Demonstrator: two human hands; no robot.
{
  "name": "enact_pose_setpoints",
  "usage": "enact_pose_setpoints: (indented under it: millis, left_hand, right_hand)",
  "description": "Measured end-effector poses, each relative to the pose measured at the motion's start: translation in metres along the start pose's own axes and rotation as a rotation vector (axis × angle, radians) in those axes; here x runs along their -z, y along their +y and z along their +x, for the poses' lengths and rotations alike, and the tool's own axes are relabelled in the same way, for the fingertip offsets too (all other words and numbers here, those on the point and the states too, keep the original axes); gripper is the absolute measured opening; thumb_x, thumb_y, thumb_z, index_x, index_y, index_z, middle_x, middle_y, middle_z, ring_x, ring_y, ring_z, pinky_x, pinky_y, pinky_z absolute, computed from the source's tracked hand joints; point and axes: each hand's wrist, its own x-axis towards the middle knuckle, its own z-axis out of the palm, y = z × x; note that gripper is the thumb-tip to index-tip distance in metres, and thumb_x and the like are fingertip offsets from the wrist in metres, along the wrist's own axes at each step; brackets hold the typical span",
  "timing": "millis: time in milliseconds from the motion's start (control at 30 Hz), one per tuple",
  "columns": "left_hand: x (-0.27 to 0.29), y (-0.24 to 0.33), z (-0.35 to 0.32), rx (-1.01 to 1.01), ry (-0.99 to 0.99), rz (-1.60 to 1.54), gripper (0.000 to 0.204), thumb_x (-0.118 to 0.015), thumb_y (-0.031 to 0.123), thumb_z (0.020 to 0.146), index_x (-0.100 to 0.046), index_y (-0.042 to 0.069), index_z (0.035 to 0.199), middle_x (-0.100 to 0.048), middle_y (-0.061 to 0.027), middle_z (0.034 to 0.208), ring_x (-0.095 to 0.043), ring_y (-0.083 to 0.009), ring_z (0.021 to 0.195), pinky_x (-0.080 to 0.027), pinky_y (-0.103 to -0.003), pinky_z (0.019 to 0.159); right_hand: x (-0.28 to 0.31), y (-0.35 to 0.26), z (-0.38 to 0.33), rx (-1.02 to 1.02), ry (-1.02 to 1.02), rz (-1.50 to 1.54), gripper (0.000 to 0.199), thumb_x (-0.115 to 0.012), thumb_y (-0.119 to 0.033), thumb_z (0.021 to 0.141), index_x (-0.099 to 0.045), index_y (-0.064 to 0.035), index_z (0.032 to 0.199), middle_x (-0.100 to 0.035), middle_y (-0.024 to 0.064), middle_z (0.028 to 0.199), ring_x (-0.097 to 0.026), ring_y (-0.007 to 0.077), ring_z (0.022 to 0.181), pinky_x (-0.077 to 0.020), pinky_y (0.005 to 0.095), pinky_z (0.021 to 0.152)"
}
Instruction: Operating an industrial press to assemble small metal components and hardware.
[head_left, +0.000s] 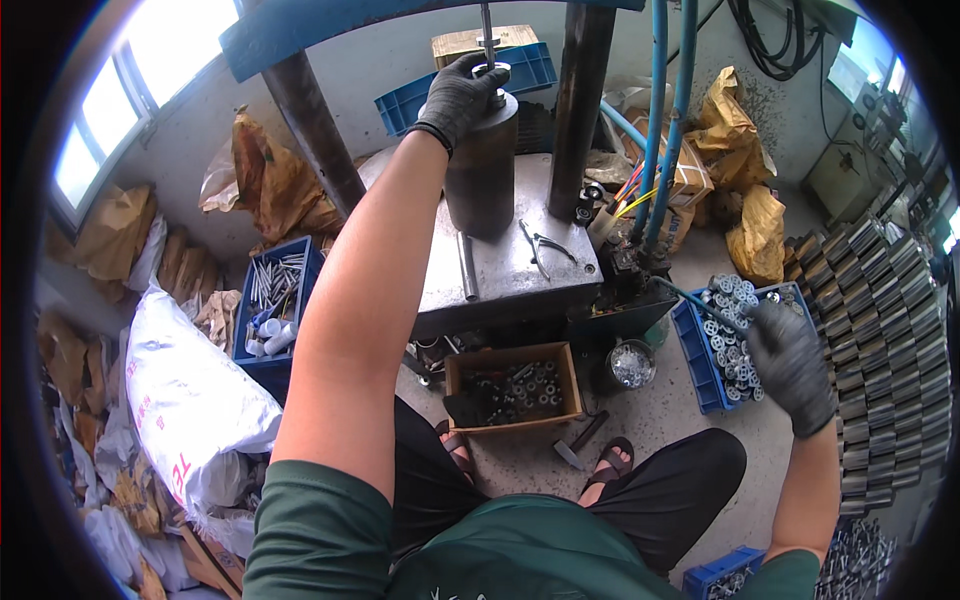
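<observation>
My left hand point(460, 100), in a dark grey glove, reaches up to the top of a thick steel cylinder point(480, 185). Its fingers are closed round a small round metal part point(492, 72) there, partly hidden by the hand, right under a thin vertical rod point(487, 25). The cylinder stands upright on a metal press table point(450, 285). On that table lie a short metal tube point(467, 266) and a pair of pliers point(546, 247). Out to the right, my gloved right hand point(793, 370) is closed on the end of a slim bluish lever point(700, 303) coming from the press's side.
Below the right hand sits a blue crate point(690, 350) of grey wheel-shaped parts. A wooden box point(515, 425) of nuts and a hammer point(582, 440) lie by my feet. Stacked metal tubes point(880, 350) line the right; a white sack point(185, 390) and a blue bin point(245, 300) stand left.
</observation>
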Motion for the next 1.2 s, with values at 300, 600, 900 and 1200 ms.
enact_pose_setpoints:
  millis: [300, 600, 900, 1200]
  left_hand:
    - [-0.006, -0.003, 0.006, -0.067, -0.004, 0.029, 0.046, -0.083, 0.022, 0.091, -0.067, 0.0, 0.128, -0.075, -0.0077, 0.091, -0.068, -0.0102, 0.069, -0.059, -0.025, 0.065]
    - [0.005, -0.023, 0.023, -0.081, 0.053, 0.11, 0.048, -0.086, 0.031, 0.087, -0.071, 0.004, 0.123, -0.076, -0.0083, 0.092, -0.071, -0.0118, 0.075, -0.061, -0.027, 0.072]
    - [0.0, -0.024, 0.024, -0.104, 0.064, 0.243, 0.052, -0.087, 0.036, 0.084, -0.072, 0.006, 0.123, -0.077, -0.0094, 0.096, -0.074, -0.014, 0.082, -0.061, -0.029, 0.078]
    - [-0.001, -0.015, 0.016, -0.096, 0.048, 0.218, 0.051, -0.088, 0.033, 0.084, -0.071, 0.005, 0.123, -0.076, -0.0082, 0.093, -0.072, -0.0125, 0.077, -0.062, -0.028, 0.075]
  right_hand:
    - [0.008, 0.051, 0.146, 0.085, 0.523, -0.04, 0.021, -0.067, -0.012, 0.099, -0.072, -0.0029, 0.117, -0.073, 0.019, 0.103, -0.074, 0.0322, 0.092, -0.0577, 0.0375, 0.082]
    - [0.006, 0.003, 0.008, -0.167, -0.134, 0.13, 0.025, -0.066, -0.01, 0.094, -0.072, -0.0013, 0.117, -0.074, 0.0205, 0.103, -0.073, 0.0339, 0.094, -0.0583, 0.0409, 0.085]
    - [-0.014, -0.018, -0.063, -0.105, -0.591, 0.004, 0.02, -0.065, -0.014, 0.087, -0.076, -0.0029, 0.1, -0.073, 0.0198, 0.092, -0.071, 0.0386, 0.086, -0.0583, 0.0457, 0.08]
    - [-0.005, -0.007, -0.047, -0.079, -0.358, 0.161, 0.025, -0.065, -0.012, 0.09, -0.074, -0.0002, 0.11, -0.072, 0.0222, 0.095, -0.071, 0.0405, 0.086, -0.0574, 0.045, 0.08]
